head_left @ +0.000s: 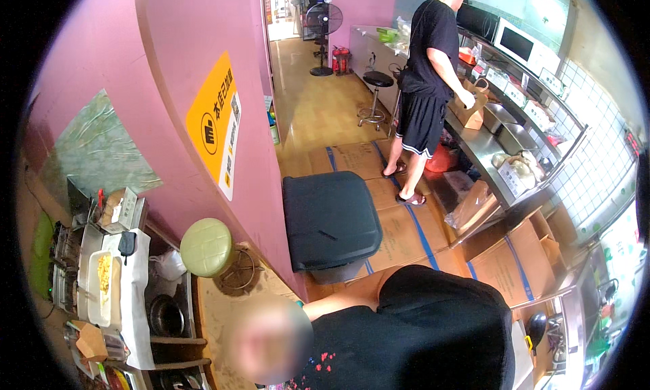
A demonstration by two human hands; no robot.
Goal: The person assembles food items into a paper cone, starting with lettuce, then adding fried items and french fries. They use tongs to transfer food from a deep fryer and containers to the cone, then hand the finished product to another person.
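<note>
Neither of my hands shows in the head view. Close in front, a person in a black top point(413, 329) with small red marks fills the lower middle. A bare arm point(345, 300) reaches left from the black sleeve, and a blurred patch hides what is at its end. I cannot make out any hand there. Just beyond stands a large dark lidded bin point(332, 221). To the left is a round green padded stool point(206, 248). Farther back, another person in black point(430, 72) stands at a steel counter point(481, 156), a white-gloved hand by a brown paper bag point(472, 112).
At left, a white tray point(95, 305) of yellow pieces sits on a cluttered counter beside a pink wall point(183, 24). Flattened cardboard point(399, 237) covers the floor. A cardboard box point(504, 268) stands at right. A black stool point(378, 79) and a fan point(323, 21) are farther back.
</note>
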